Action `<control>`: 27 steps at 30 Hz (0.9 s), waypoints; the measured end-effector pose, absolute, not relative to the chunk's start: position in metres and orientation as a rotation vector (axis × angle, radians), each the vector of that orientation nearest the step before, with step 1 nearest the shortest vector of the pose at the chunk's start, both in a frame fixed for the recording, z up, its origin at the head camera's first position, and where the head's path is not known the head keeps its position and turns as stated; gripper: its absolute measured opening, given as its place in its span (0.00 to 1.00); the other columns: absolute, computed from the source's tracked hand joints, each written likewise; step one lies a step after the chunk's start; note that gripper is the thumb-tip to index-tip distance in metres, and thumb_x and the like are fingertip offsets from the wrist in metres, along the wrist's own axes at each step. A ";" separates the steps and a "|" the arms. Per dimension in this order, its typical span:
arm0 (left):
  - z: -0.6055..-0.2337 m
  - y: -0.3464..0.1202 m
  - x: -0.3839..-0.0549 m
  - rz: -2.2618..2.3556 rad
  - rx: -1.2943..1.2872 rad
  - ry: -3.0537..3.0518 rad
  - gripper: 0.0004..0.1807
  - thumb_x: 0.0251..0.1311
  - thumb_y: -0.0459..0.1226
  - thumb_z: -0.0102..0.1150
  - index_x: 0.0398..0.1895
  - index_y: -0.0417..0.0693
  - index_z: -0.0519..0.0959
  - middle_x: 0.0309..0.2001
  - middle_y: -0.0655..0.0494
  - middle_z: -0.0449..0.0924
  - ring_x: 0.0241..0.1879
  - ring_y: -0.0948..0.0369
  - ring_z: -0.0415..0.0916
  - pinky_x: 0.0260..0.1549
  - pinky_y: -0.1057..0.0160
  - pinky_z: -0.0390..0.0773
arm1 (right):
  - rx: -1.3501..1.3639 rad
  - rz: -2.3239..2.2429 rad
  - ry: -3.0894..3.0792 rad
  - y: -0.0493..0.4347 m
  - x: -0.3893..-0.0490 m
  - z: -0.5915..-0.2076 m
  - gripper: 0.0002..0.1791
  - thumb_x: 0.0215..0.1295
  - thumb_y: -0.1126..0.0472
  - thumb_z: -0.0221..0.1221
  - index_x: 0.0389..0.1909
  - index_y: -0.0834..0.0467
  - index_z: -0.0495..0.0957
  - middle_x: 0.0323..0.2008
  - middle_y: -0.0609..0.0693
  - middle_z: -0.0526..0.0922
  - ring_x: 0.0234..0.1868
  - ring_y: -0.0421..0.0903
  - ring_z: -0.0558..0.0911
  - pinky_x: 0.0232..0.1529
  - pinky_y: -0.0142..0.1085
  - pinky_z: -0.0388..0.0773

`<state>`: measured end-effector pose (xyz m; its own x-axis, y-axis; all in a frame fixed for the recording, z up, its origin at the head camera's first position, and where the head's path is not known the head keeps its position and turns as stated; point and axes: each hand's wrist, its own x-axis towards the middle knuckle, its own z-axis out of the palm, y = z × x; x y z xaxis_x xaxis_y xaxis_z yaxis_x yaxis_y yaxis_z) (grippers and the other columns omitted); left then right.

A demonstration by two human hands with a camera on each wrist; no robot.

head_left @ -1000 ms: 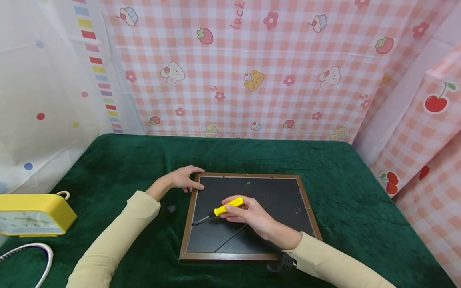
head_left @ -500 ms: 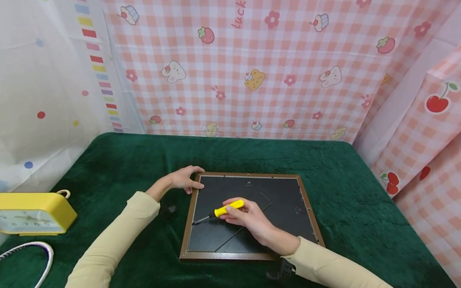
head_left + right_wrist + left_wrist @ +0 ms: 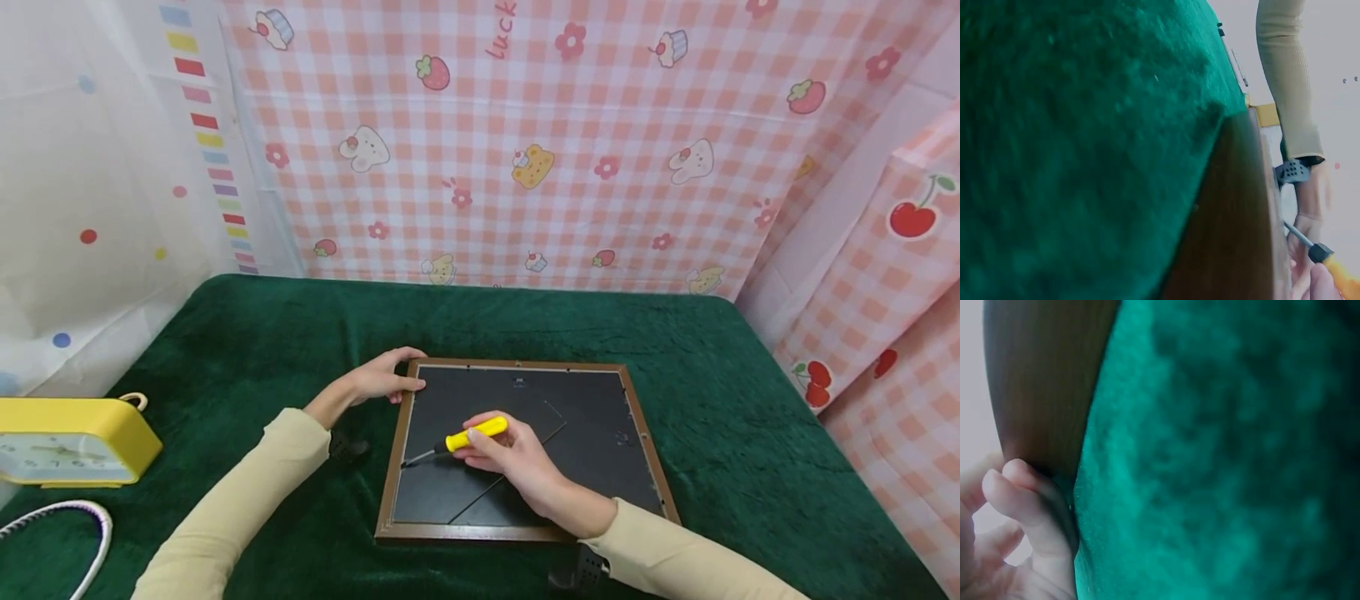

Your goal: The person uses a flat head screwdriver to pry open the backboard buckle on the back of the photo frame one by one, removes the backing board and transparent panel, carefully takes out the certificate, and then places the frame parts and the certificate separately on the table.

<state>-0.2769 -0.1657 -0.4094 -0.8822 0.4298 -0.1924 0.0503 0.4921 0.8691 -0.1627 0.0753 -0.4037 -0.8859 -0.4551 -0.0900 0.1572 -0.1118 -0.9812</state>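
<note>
Against a second ago, I see little change: the right wrist has drawn slightly toward the near edge of the picture frame [image 3: 465, 532], while the yellow-handled screwdriver [image 3: 459, 440] keeps its tip at the frame's left inner edge. The frame lies back up on the green velvety cloth [image 3: 675, 350], black backing board [image 3: 600, 471] showing; I make out no shift of it on the cloth.

Cloth stretches beyond the frame's far and right sides, up to the gingham curtain [image 3: 465, 217] behind. My right forearm crosses the frame's near edge. Well to the frame's left stand the yellow alarm clock [image 3: 82, 446] and, nearer me, a white curved band [image 3: 107, 533].

With my left hand [image 3: 381, 379] I hold the frame's far left corner, thumb over the backing board, fingers at the outer side. My right hand [image 3: 521, 467] pinches the screwdriver's handle, thumb along it, shaft slanting down.
</note>
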 end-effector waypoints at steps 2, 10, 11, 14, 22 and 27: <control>-0.410 -0.166 -0.277 1.357 0.394 2.355 0.28 0.56 0.35 0.56 0.59 0.39 0.60 0.54 0.41 0.57 0.17 0.61 0.66 0.19 0.64 0.71 | -0.286 -2.071 1.737 0.075 -0.162 -0.406 0.24 0.59 0.58 0.57 0.50 0.69 0.65 0.43 0.60 0.74 0.41 0.52 0.78 0.42 0.40 0.73; -0.411 -0.166 -0.277 1.369 0.392 2.344 0.30 0.56 0.37 0.57 0.60 0.41 0.59 0.56 0.41 0.55 0.16 0.60 0.67 0.18 0.64 0.72 | -0.434 -2.030 1.898 0.072 -0.160 -0.403 0.21 0.59 0.61 0.57 0.48 0.70 0.67 0.40 0.59 0.76 0.39 0.51 0.79 0.39 0.39 0.74; -0.411 -0.166 -0.277 1.369 0.390 2.342 0.30 0.56 0.37 0.57 0.61 0.41 0.59 0.56 0.41 0.55 0.16 0.60 0.67 0.18 0.65 0.72 | -0.471 -2.013 1.926 0.072 -0.159 -0.400 0.20 0.59 0.62 0.56 0.48 0.70 0.68 0.40 0.59 0.76 0.39 0.51 0.79 0.39 0.39 0.74; -0.412 -0.166 -0.277 1.377 0.394 2.341 0.30 0.56 0.37 0.56 0.61 0.40 0.58 0.56 0.40 0.55 0.16 0.60 0.67 0.18 0.64 0.72 | -0.588 -1.951 2.009 0.070 -0.154 -0.388 0.18 0.59 0.64 0.56 0.47 0.70 0.69 0.39 0.58 0.77 0.39 0.51 0.79 0.38 0.37 0.75; -0.413 -0.167 -0.274 1.375 0.385 2.378 0.28 0.56 0.37 0.56 0.59 0.41 0.60 0.55 0.41 0.57 0.16 0.60 0.66 0.19 0.65 0.72 | -0.892 -1.802 2.287 0.057 -0.153 -0.382 0.11 0.57 0.64 0.58 0.41 0.64 0.75 0.32 0.48 0.80 0.32 0.50 0.79 0.31 0.33 0.75; -0.413 -0.166 -0.274 1.380 0.389 2.382 0.28 0.57 0.37 0.56 0.59 0.41 0.61 0.53 0.41 0.59 0.17 0.60 0.66 0.19 0.65 0.72 | -0.988 -1.647 2.491 0.042 -0.155 -0.376 0.12 0.57 0.55 0.59 0.39 0.57 0.77 0.27 0.40 0.78 0.25 0.39 0.76 0.25 0.31 0.73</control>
<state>-0.2736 -0.1664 -0.4126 -0.8973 0.4080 -0.1688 0.0565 0.4853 0.8725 -0.1554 0.0421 -0.3762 -0.8025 -0.4957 0.3321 -0.4997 0.2543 -0.8280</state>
